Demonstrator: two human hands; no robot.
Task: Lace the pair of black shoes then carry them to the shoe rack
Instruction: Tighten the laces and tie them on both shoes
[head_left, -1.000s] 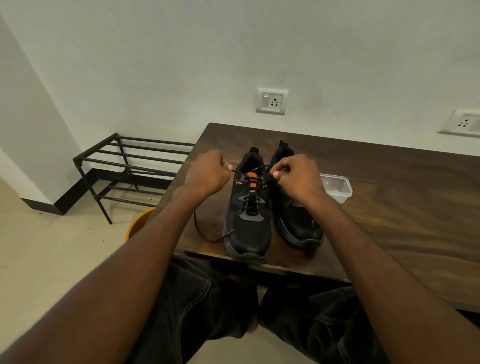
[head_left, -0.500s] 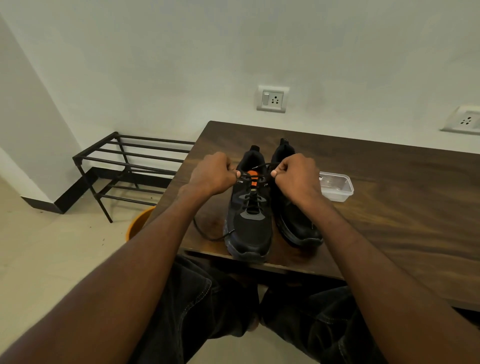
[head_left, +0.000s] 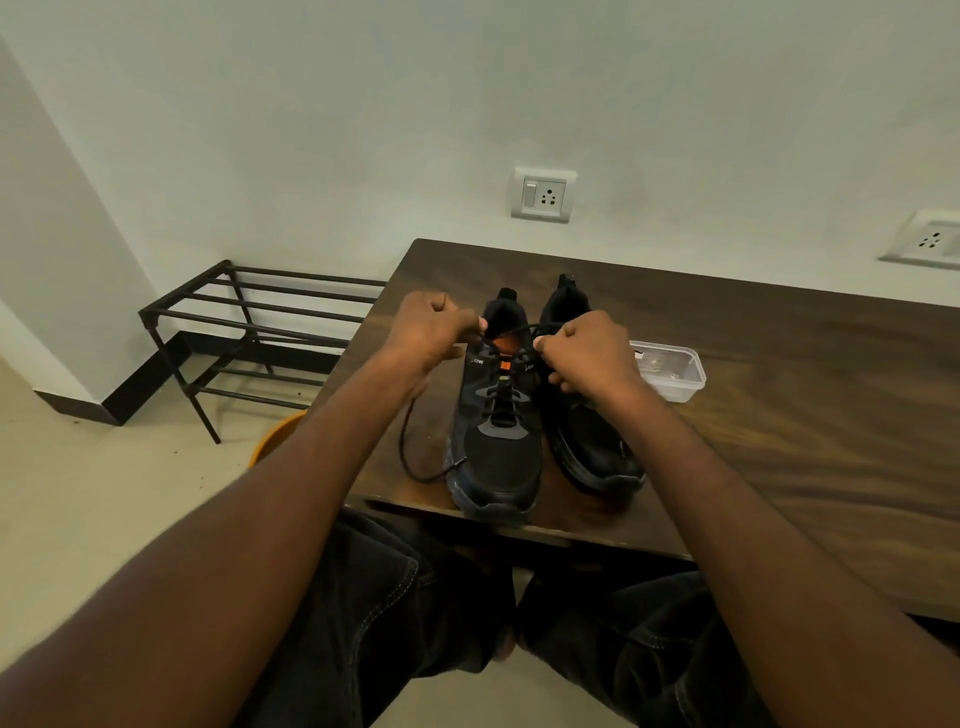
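1. Head view: your left hand (head_left: 426, 332) and right hand (head_left: 589, 353) are both curled, each pinching the lace (head_left: 519, 332) over the left shoe (head_left: 496, 441) at 12 o'clock on the table (head_left: 779, 415).
2. Pull both ends evenly, keep the crossing snug at the top eyelets, and mind the loose tail at 9 o'clock.
3. Count: two shoes, right shoe (head_left: 587, 441) alongside; one rack (head_left: 249, 332) at 10 o'clock; one tub (head_left: 670, 371); two sockets.
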